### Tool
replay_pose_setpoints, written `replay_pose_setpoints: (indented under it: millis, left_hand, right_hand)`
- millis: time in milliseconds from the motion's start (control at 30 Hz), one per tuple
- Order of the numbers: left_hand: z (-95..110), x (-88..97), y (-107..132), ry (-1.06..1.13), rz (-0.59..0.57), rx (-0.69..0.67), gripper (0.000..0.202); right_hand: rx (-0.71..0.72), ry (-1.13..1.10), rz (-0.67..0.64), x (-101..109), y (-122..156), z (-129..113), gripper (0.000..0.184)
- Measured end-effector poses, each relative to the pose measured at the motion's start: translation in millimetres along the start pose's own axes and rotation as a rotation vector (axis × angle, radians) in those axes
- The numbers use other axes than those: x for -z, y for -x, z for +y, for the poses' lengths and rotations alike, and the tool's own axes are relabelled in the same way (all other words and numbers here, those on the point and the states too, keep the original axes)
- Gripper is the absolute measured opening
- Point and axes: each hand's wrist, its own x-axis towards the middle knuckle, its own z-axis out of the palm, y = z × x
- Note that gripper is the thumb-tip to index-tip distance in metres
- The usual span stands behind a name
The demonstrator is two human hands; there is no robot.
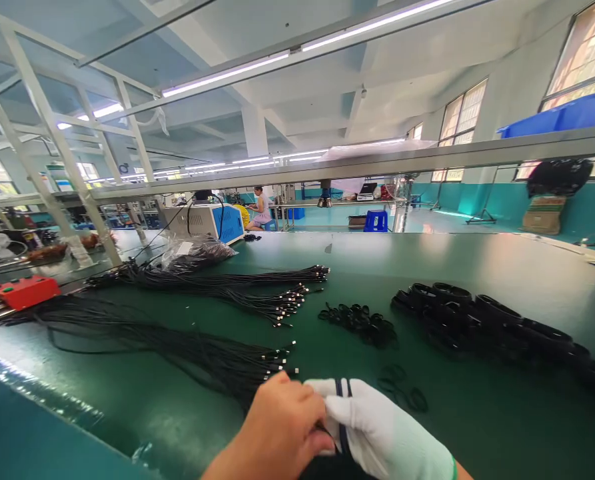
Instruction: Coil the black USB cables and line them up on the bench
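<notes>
My bare left hand [280, 427] is closed against my right hand [382, 427], which wears a white glove with a green hem. Both hands hold a black cable [340, 465] low at the front edge of the view, mostly hidden by the fingers. Thin black bands [344, 388] circle the gloved fingers. Left of the hands, a fan of straight black cables [192, 350] ends in small metal-tipped plugs. Loose black bands [402, 387] lie just beyond the glove, and a small heap of black loops [362, 323] sits farther back.
Coiled black cables [497, 327] form a long pile at the right on the green table [377, 257]. Another cable bundle [227, 287] lies behind, near a plastic bag [192, 252] and a blue-white machine [210, 221]. A red control box [23, 292] stands left. Someone [261, 208] sits in the distance.
</notes>
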Motion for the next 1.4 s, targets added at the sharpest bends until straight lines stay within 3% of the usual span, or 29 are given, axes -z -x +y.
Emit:
replay_pose_setpoints:
  millis: [133, 233, 300, 367, 533, 633, 800, 867, 933, 1033, 1100, 1233, 1300, 1400]
  left_hand:
    - [-21.4, 20.6, -25.8, 0.357, -0.221, 0.210, 0.018]
    - [-30.1, 7.5, -31.2, 0.580, -0.349, 0.382, 0.016]
    - [-33.5, -6.7, -28.5, 0.582, -0.346, 0.422, 0.014]
    - [-37.1, -17.3, -22.4, 0.512, -0.306, 0.430, 0.022]
    - [-39.9, -23.5, 2.1, 0.152, -0.262, 0.432, 0.028]
    - [-24.6, -29.2, 16.5, -0.077, -0.240, 0.316, 0.026]
    - [4.9, -34.1, 18.9, -0.150, -0.028, 0.095, 0.015]
    - [6.6, -22.1, 12.2, -0.118, -0.040, 0.085, 0.012]
    - [3.3, -2.6, 4.2, -0.019, -0.132, 0.122, 0.013]
    - [-5.7, 23.8, -6.7, 0.226, -0.252, 0.235, 0.008]
    - [-12.8, 29.1, -11.4, 0.460, -0.296, 0.336, 0.006]
    - [-26.6, 9.3, -12.3, 0.920, -0.374, 0.566, 0.012]
    - [-29.8, -4.5, -10.2, 0.949, -0.348, 0.612, 0.014]
    - [-28.3, -16.3, -5.7, 0.862, -0.254, 0.614, 0.024]
  right_hand:
    - [-0.228, -0.201, -0.302, -5.2, 0.6, 6.4, 0.035]
    - [-0.267, -0.291, -0.415, -7.5, -3.4, 8.5, 0.043]
    - [-0.218, -0.299, -0.433, -9.0, -5.8, 8.3, 0.044]
    - [-0.094, -0.327, -0.369, -10.4, -6.7, 5.3, 0.040]
    - [0.216, -0.305, -0.005, -6.7, -4.4, -12.1, 0.039]
    - [0.250, -0.261, 0.186, 1.1, -4.9, -17.4, 0.051]
    - [0.203, -0.089, 0.348, 5.2, -3.2, -8.8, 0.055]
    - [0.131, 0.044, 0.268, 0.8, 0.8, -5.8, 0.047]
    - [0.007, 0.121, 0.075, -5.4, 4.9, -4.4, 0.037]
    - [-0.195, -0.002, -0.198, -12.9, 7.6, -1.2, 0.036]
    - [-0.285, -0.156, -0.286, -14.3, 6.4, 3.7, 0.038]
    - [-0.371, -0.354, -0.372, -10.7, -0.6, 15.4, 0.040]
    - [-0.349, -0.370, -0.384, -8.9, -4.2, 18.5, 0.039]
    - [-0.169, -0.349, -0.295, -7.3, -7.4, 17.1, 0.035]
